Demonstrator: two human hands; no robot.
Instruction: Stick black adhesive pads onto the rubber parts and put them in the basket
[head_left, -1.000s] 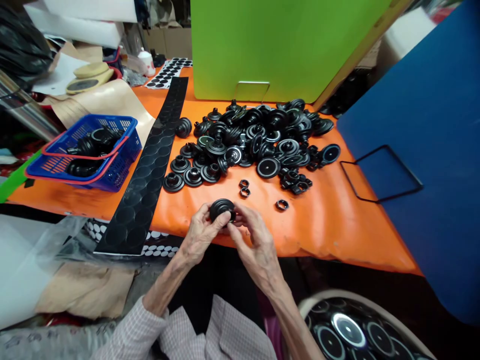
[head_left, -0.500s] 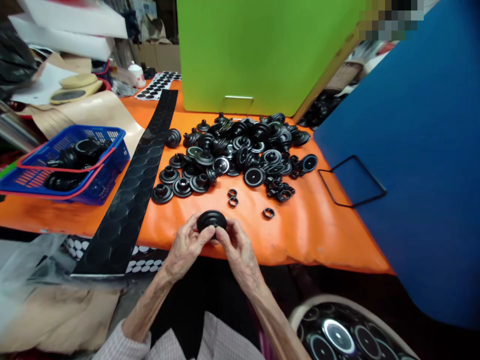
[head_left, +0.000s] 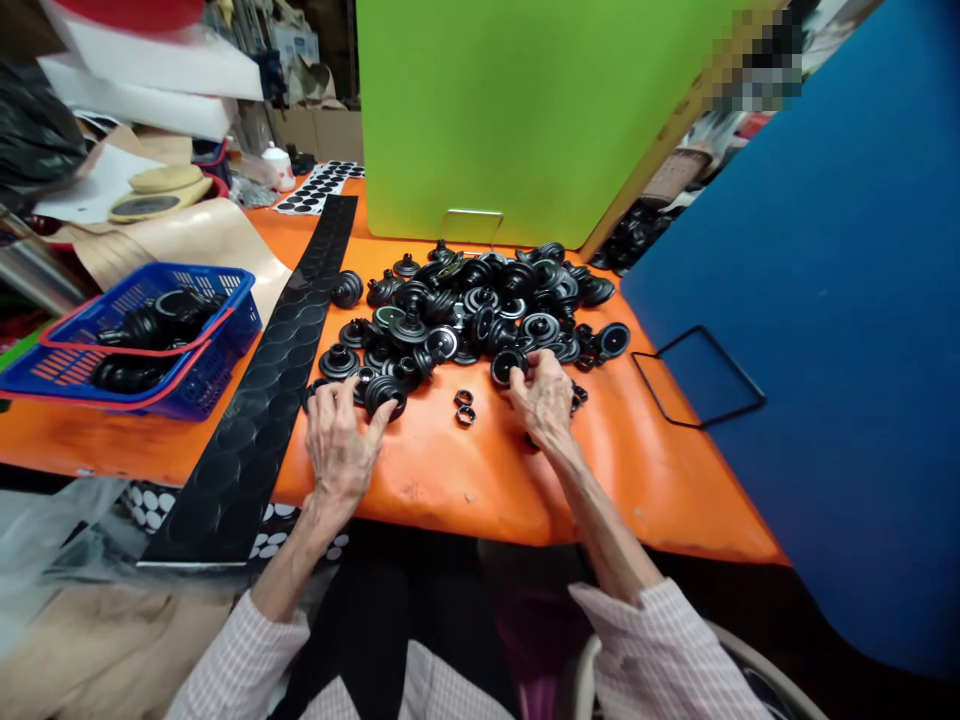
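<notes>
My left hand (head_left: 343,435) is at the near left edge of the pile, its thumb and fingers around a black ridged disc (head_left: 385,393). Over at the pile's near right side, my right hand (head_left: 541,397) pinches the edge of a black disc with a pale ring (head_left: 508,368). Many similar black parts (head_left: 480,300) lie heaped beyond both hands. Between the hands, two small black rings (head_left: 465,407) rest on the orange tabletop (head_left: 442,480).
A blue basket (head_left: 202,385) holding black parts stands at the left, beside a long black strip (head_left: 262,400) of round cutouts. Behind the pile rises a green panel (head_left: 495,110). A blue panel (head_left: 810,330) with a wire handle leans at the right.
Both hands were together near the table's front edge around one black disc. They have separated and moved forward to the pile, left hand leftward and right hand rightward, each now at a disc.
</notes>
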